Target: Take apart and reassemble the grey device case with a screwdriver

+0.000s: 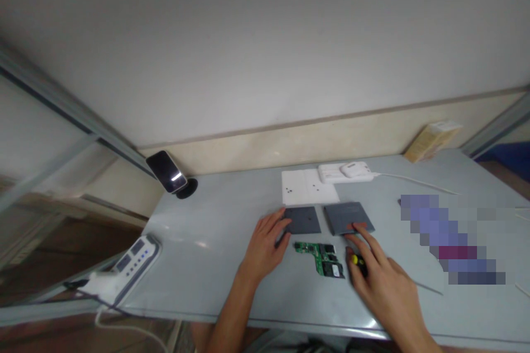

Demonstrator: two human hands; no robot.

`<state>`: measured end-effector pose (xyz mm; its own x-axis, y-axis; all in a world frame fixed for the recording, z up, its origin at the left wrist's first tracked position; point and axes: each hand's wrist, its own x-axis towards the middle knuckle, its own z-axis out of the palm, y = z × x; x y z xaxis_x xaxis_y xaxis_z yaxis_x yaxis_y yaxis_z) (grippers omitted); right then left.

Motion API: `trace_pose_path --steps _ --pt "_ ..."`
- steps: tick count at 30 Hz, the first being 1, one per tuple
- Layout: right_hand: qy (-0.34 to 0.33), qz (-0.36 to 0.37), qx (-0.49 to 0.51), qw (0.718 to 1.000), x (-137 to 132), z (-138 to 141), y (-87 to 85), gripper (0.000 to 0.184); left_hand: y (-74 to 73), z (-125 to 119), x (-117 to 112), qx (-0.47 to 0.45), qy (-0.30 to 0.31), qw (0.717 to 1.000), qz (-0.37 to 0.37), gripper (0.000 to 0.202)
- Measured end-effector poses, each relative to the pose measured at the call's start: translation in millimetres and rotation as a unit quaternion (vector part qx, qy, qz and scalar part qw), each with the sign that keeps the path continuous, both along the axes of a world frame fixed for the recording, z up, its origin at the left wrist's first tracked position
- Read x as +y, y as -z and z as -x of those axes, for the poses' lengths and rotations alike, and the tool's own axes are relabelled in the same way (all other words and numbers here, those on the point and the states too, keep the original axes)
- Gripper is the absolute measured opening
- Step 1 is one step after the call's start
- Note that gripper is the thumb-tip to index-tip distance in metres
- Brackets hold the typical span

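Note:
My left hand point(267, 245) lies at the left edge of a thin dark grey panel point(305, 219), fingers apart, fingertips on or beside its edge. In my right hand point(379, 270) is a screwdriver point(359, 263) with a black and yellow handle. Its thin shaft points right, away from the parts. The fingertips of that hand reach the front edge of a dark grey flat case point(348, 216), by an orange-brown patch. Between my hands a green circuit board point(321, 258) with black components lies on the table.
Small dark bits, probably screws, lie on a white sheet point(308, 187) behind the panel. Behind the case is a white power strip point(345, 172) with a cord. A phone on a stand point(168, 172), a charging station point(134, 265), a yellow box point(431, 140) and a blurred-out area are around.

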<state>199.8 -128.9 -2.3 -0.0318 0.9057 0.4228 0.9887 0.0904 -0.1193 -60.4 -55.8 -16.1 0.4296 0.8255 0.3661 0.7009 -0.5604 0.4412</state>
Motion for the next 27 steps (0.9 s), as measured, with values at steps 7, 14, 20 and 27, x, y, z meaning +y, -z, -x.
trace_pose_path --steps 7,14,20,27 --pt "0.018 0.001 -0.001 1.0 2 -1 0.3 0.03 0.9 -1 0 0.002 -0.008 1.0 -0.004 0.033" --pt "-0.186 -0.035 0.078 0.979 -5 -13 5.3 0.024 1.7 -1 1 -0.013 -0.01 1.0 0.003 0.035" --pt "-0.261 0.095 0.074 0.958 -7 -10 -3.9 0.03 3.3 -1 2 -0.005 -0.033 0.998 0.053 0.051" --pt "-0.293 0.106 0.105 0.945 0 -11 -4.4 0.023 4.4 -1 3 -0.02 -0.05 0.995 0.082 0.049"
